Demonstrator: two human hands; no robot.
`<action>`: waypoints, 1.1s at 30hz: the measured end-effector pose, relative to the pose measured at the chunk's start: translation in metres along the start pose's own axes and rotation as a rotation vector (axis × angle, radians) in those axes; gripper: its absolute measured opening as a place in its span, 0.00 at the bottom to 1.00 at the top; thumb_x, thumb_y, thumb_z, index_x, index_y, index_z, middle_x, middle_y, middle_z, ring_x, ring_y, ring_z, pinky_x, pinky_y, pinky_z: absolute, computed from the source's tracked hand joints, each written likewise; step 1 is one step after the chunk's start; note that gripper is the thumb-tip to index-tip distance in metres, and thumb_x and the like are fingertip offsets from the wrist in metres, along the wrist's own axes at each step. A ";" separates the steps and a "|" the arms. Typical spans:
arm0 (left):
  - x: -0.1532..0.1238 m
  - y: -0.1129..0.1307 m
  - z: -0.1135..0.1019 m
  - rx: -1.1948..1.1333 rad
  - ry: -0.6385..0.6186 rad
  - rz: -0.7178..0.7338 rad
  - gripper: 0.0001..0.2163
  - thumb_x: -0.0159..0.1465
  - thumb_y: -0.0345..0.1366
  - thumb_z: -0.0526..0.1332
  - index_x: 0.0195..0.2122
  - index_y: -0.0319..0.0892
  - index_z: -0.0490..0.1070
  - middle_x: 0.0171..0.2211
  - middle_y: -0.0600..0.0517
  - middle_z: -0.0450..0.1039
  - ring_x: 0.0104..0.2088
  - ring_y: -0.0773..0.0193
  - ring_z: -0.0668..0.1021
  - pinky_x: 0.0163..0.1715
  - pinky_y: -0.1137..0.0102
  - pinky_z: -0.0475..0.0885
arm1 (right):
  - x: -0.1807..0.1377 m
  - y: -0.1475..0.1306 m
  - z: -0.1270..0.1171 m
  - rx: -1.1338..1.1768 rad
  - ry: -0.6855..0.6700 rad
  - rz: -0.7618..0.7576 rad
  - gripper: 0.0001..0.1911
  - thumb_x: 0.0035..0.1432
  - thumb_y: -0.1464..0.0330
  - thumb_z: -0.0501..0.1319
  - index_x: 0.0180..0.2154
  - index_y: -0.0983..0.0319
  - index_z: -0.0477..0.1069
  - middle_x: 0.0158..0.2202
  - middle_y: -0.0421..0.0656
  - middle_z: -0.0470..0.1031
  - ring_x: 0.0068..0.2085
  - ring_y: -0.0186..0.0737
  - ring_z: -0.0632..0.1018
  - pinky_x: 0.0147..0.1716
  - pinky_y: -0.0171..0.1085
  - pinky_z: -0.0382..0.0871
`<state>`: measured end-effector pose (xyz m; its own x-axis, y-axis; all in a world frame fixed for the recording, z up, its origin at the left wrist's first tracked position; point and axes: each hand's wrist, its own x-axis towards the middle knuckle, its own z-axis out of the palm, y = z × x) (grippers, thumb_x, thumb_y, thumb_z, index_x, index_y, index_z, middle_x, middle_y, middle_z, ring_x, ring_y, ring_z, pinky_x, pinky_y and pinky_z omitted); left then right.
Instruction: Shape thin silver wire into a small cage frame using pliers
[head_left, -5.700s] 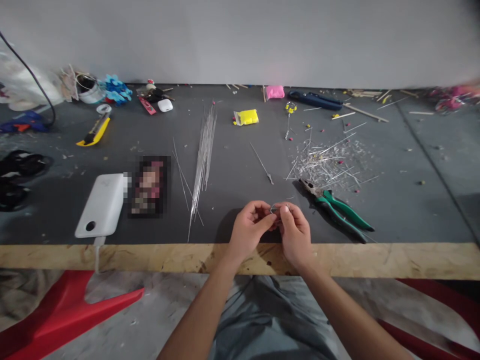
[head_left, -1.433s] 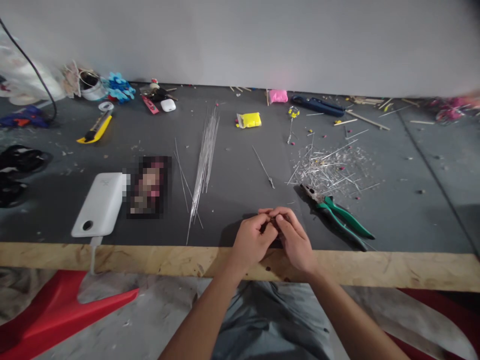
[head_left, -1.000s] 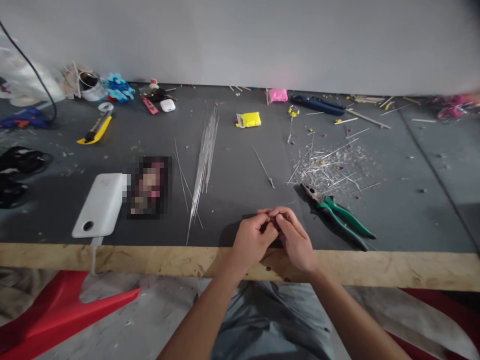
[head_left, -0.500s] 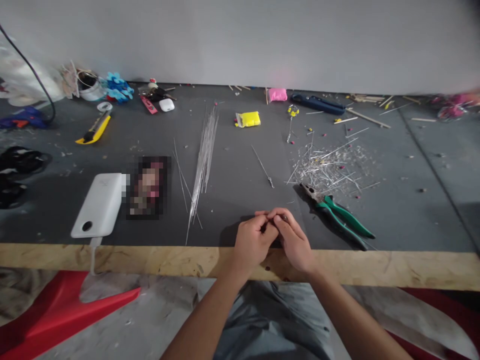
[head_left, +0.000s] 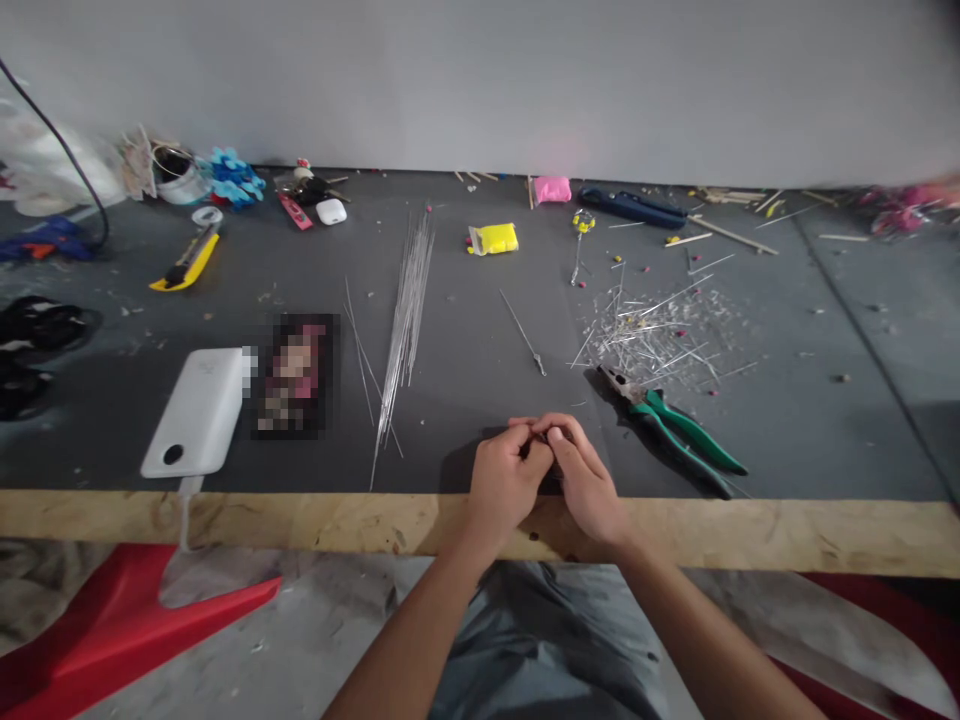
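Observation:
My left hand [head_left: 506, 475] and my right hand [head_left: 583, 475] meet at the table's front edge, fingers curled and pressed together. Whatever they pinch between them is hidden by the fingers. Beyond them lies a short twisted wire [head_left: 523, 333] with a small coiled end. Pliers with green and black handles [head_left: 690, 437] rest just right of my right hand. A heap of cut wire pieces [head_left: 652, 325] spreads behind the pliers. Left of my hands is a bundle of long straight wires [head_left: 407, 310].
A white power bank [head_left: 196, 410] with a cable and a blurred phone [head_left: 295, 375] lie at left. Farther back are a yellow cutter knife [head_left: 187, 262], a yellow clay packet [head_left: 495, 239], a pink packet [head_left: 551, 190] and a dark blue tool [head_left: 634, 207]. The wooden edge [head_left: 300, 520] runs along the front.
My hands stay together in nearly the same place, with only slight finger movement. The whole view has shifted a little; the objects on the table lie as before.

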<state>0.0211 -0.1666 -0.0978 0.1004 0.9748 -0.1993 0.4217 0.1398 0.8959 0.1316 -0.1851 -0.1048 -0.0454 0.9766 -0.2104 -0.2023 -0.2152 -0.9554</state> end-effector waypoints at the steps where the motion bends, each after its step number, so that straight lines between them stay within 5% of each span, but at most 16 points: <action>1: 0.000 0.000 0.000 -0.008 -0.002 0.008 0.10 0.60 0.34 0.55 0.32 0.41 0.76 0.23 0.54 0.74 0.23 0.68 0.72 0.25 0.75 0.63 | 0.000 0.001 0.000 0.010 0.000 -0.006 0.09 0.66 0.61 0.52 0.39 0.54 0.69 0.47 0.41 0.77 0.51 0.41 0.74 0.55 0.41 0.64; 25: -0.006 -0.005 -0.003 -0.084 -0.030 0.085 0.13 0.63 0.37 0.55 0.24 0.39 0.72 0.20 0.56 0.66 0.23 0.70 0.67 0.26 0.75 0.61 | -0.001 0.007 -0.003 0.114 -0.027 -0.026 0.09 0.66 0.62 0.53 0.40 0.55 0.71 0.45 0.40 0.78 0.49 0.40 0.76 0.55 0.42 0.64; 33: -0.008 -0.006 0.001 -0.221 -0.047 0.064 0.11 0.64 0.37 0.54 0.30 0.40 0.73 0.25 0.55 0.70 0.26 0.69 0.69 0.28 0.75 0.64 | 0.001 0.007 -0.004 0.119 0.041 0.023 0.09 0.64 0.60 0.55 0.39 0.54 0.72 0.43 0.40 0.78 0.47 0.41 0.76 0.53 0.41 0.66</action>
<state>0.0185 -0.1751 -0.1021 0.1648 0.9743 -0.1533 0.2063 0.1179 0.9714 0.1339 -0.1856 -0.1123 -0.0124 0.9700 -0.2428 -0.3168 -0.2341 -0.9191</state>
